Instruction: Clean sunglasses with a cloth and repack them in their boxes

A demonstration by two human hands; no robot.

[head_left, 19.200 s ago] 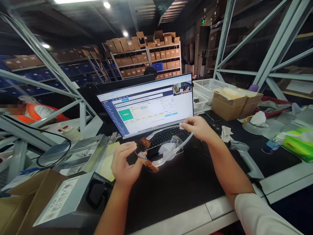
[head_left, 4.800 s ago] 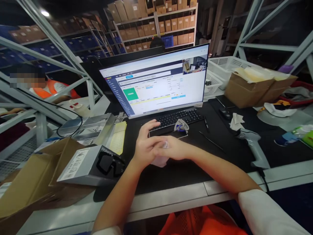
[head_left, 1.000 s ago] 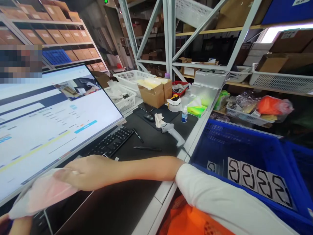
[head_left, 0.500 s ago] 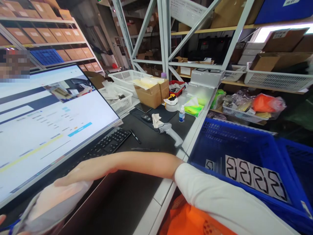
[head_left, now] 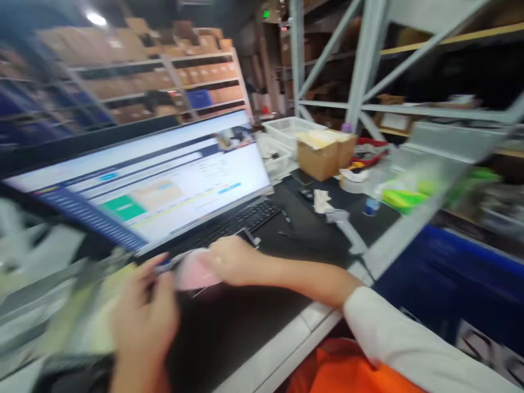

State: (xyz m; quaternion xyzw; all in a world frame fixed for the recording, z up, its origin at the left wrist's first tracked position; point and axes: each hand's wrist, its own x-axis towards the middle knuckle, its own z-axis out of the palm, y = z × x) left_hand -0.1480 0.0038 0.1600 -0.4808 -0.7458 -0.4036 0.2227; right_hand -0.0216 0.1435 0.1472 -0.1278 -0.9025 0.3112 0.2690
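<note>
A translucent plastic bag (head_left: 193,271), whitish with a pink tint, is stretched between my hands in front of the monitor. My right hand (head_left: 232,261) is closed around its right end. At the other end, where something blue shows, my left hand (head_left: 147,305) pinches the bag between thumb and fingers; motion blurs this hand. What the bag contains cannot be made out. Just beyond my right hand lies a small grey-and-dark item (head_left: 250,238), near the black keyboard (head_left: 245,221).
A large monitor (head_left: 164,185) stands behind my hands. To the right on the black mat are a barcode scanner (head_left: 347,229), a pen (head_left: 286,216) and a small bottle (head_left: 371,206). Farther back is a cardboard box (head_left: 319,158). Blue crates (head_left: 442,273) stand right of the table; papers (head_left: 61,311) lie left.
My view has swung left, bringing my left hand and more of the monitor into sight. The plastic bag has come up from the lower left edge and sits bunched between both hands.
</note>
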